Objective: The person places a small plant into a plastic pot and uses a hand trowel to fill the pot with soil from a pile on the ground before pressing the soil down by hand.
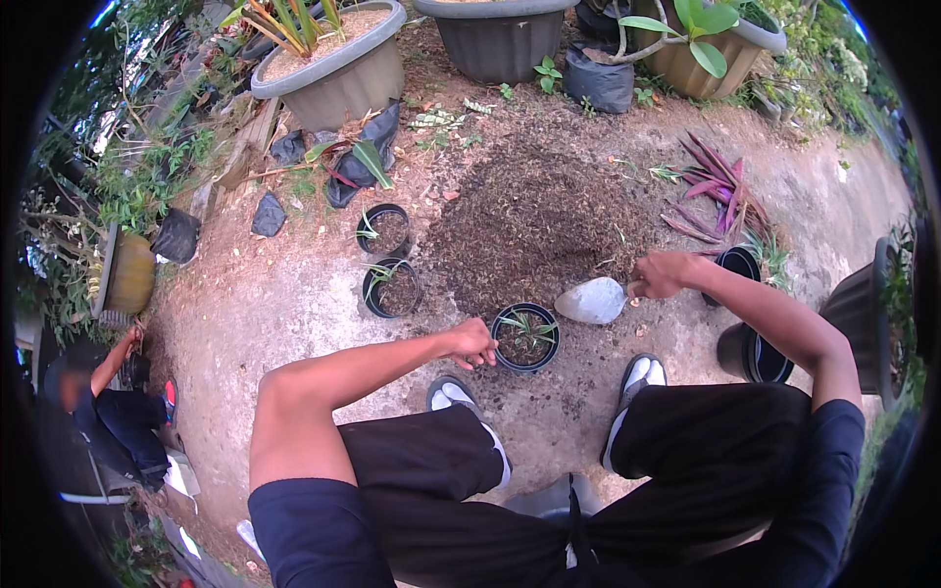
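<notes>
A small black plastic pot (525, 361) with soil and a green-and-white striped seedling stands before me. My left hand (474, 343) is at its left rim, fingers bent; whether they grip the rim is hard to tell. My right hand (660, 275) is closed on the handle of a metal hand trowel (592, 300), whose pale blade lies low over the ground just right of the pot. Beyond them spreads a heap of dark, crumbly soil (540, 220). Two more black pots, an upper one (384, 229) and a lower one (393, 288), hold soil and small striped plants left of the heap.
Empty black pots (751, 353) stand right, near cut purple leaves (724, 184). Large planters (331, 81) and a black grow bag (599, 81) line the far side. Torn black plastic (367, 154) lies upper left. Another person (117, 419) sits at far left.
</notes>
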The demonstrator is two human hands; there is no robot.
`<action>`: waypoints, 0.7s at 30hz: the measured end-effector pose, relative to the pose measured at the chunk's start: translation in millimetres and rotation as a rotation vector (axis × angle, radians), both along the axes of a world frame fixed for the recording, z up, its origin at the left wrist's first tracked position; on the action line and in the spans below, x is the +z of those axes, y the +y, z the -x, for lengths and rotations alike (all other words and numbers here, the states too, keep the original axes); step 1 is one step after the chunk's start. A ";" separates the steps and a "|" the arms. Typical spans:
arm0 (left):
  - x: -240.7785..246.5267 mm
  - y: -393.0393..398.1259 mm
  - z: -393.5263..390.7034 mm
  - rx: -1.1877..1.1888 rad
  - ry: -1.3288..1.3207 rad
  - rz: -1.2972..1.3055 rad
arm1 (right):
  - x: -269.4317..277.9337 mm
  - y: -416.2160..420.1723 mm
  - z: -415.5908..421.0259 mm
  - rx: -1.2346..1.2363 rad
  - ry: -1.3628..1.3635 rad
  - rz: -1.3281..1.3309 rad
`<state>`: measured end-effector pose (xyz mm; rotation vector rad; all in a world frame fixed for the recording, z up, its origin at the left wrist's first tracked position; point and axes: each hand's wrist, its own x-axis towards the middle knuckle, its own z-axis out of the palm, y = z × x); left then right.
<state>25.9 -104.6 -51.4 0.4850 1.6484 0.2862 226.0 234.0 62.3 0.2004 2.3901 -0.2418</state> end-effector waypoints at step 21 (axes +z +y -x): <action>-12.7 -11.8 -1.8 0.015 0.060 -0.023 | -95.5 9.8 4.3 -0.028 0.165 0.142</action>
